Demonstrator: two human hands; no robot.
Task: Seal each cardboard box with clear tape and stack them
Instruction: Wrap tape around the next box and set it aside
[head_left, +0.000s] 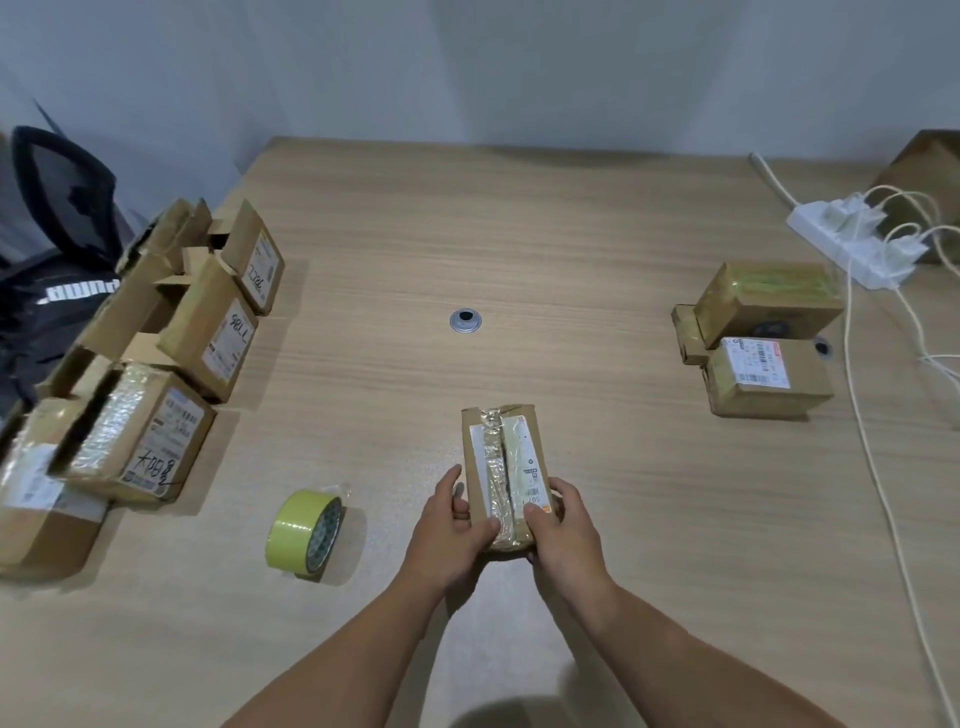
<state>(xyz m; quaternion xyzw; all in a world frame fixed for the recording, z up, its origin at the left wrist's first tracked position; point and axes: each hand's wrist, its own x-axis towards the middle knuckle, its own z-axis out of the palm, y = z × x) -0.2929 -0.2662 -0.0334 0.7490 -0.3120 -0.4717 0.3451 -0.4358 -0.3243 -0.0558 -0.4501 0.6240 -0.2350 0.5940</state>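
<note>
**ITEM: BOX HELD IN BOTH HANDS**

Cardboard box (501, 467): long axis runs away from person. Near end gripped by left hand (452, 530) and right hand (563, 525), fingers curled round sides, thumbs on top.
Tape roll (304, 535): left of left hand.
Sealed stack (763, 332): well right, fwd. Right hand nearer, prob. next stop.
Wood-grain table (519, 234), pale wall beyond.

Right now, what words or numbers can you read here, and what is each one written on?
"puma", upside down, on the black garment.
"1786", handwritten and upside down, on the middle left box.
"50", with the rest hidden by a thumb, on the held cardboard box.
The printed shipping labels, the handwriting on the other left boxes and the print inside the tape roll are too blurred to read.
</note>
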